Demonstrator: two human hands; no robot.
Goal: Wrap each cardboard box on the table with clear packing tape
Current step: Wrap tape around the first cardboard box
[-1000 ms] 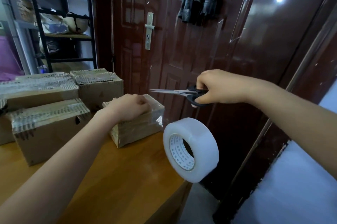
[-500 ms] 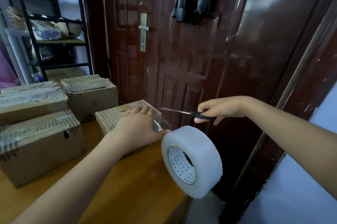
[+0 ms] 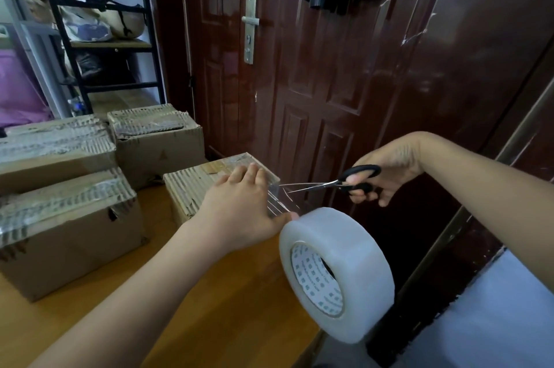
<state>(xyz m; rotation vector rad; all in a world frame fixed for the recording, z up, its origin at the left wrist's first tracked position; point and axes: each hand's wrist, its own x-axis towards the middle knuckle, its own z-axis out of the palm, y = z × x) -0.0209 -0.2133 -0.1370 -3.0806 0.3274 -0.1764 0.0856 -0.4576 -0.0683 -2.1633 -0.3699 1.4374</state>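
Three taped cardboard boxes (image 3: 72, 232) crowded along the table's (image 3: 233, 301) left edge, two in front and one (image 3: 156, 140) behind toward the far edge, tops rough with torn corrugation under clear film. Fourth, smaller cardboard box (image 3: 192, 188) near the far right corner, just beside the others. Left hand (image 3: 239, 205) pressed flat on top of that small box at its right end, fingers straight and together, thumb stretched down toward the roll. Short strip of clear tape (image 3: 278, 203) stretched taut from the box's right end to the tape roll (image 3: 338, 274), wrinkled lengthwise. Roll hanging on edge off the table's right edge, white printed core facing the camera, apparently held only by the strip. Scissors (image 3: 329, 185) with black handles, blades slightly parted, tips at the strip beside the box. Right hand (image 3: 386, 170) gripping the handles, fingers curled through the loops. Dark red door (image 3: 314, 68) behind, black shelf rack (image 3: 99, 47) far left.
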